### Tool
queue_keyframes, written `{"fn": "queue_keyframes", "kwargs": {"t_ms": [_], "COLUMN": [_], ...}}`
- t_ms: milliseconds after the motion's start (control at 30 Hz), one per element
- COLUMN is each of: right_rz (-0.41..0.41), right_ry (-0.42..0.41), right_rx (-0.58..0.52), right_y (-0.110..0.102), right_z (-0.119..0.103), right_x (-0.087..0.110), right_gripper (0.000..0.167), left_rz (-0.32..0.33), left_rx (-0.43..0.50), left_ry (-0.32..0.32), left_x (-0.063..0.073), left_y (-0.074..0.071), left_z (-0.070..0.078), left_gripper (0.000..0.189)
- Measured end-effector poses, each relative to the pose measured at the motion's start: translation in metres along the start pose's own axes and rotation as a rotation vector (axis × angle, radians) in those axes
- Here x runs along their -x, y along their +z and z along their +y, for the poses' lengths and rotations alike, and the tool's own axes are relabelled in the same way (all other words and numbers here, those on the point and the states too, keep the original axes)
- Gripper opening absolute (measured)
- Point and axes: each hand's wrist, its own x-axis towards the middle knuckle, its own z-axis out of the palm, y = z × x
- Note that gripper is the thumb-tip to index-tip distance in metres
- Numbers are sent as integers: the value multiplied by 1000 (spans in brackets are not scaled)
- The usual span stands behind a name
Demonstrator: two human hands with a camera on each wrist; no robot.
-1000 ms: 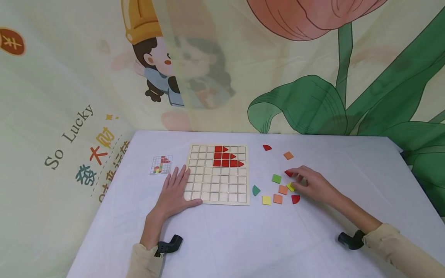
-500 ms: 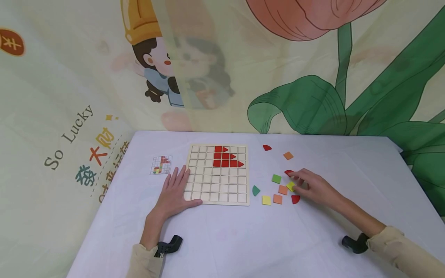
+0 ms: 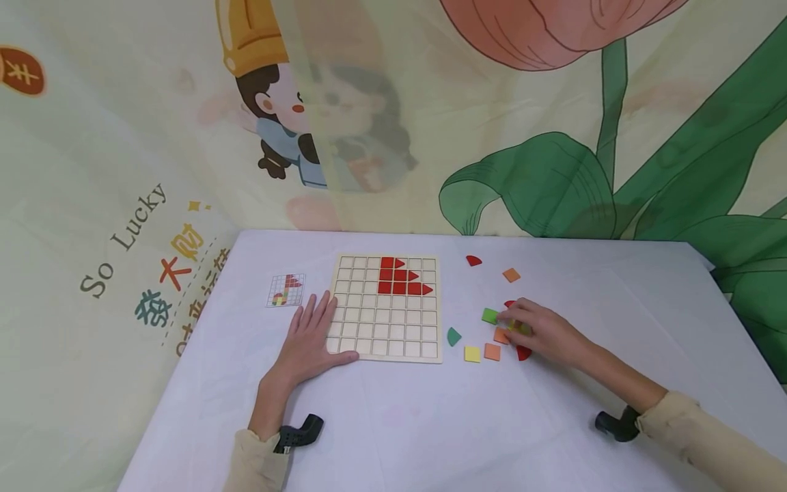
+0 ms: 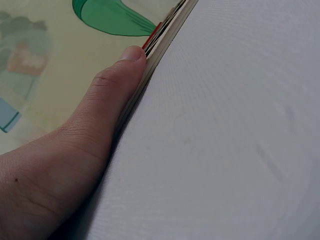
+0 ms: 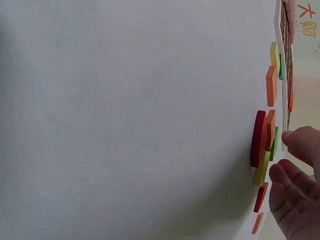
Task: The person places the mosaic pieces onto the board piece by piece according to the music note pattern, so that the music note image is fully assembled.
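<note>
While the left hand (image 3: 307, 342) lies spread over the lower left corner of the wooden grid board (image 3: 381, 331), fingers at the side edge and thumb along the near one, the right hand (image 3: 544, 330) hovers low above the loose pieces to the board's right. From the head, its bent fingers partly cover a yellow square, leaving the grip unclear; the right wrist view shows thumb and fingertips apart, holding nothing, and that yellow square (image 5: 261, 169) on the white tablecloth (image 3: 399, 417) below. A green square (image 3: 490, 316) sits just beside those fingertips.

Seen edge-on from that wrist, the pieces reveal their thickness. Only the left wrist view shows closely how the left thumb meets the board's layered edge. The head view alone lays out the printed pattern card (image 3: 286, 290) left of the board and the red pieces (image 3: 384, 275) in its upper rows, squares ending in triangles, each row longer toward the near side. Beyond the cluster lie a red quarter-circle (image 3: 473, 260) and an orange square (image 3: 511, 275).
</note>
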Motion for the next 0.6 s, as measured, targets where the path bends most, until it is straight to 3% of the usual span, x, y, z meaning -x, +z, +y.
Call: {"fn": "queue_keyframes", "kwargs": {"t_ms": [333,600], "right_rz": [-28,-59], "right_ry": [-23,36], "right_rx": [46,112], "right_y": [2,-3], "right_z": [0,-15], "right_x": [-27,-65], "right_gripper": [30,38], "left_rz": [-17,7], "left_rx": [-1,2], "left_ry": [5,4], "left_x": [-1,0], "left_y": [2,-2], "left_z": [3,1], "left_gripper": [116,115]}}
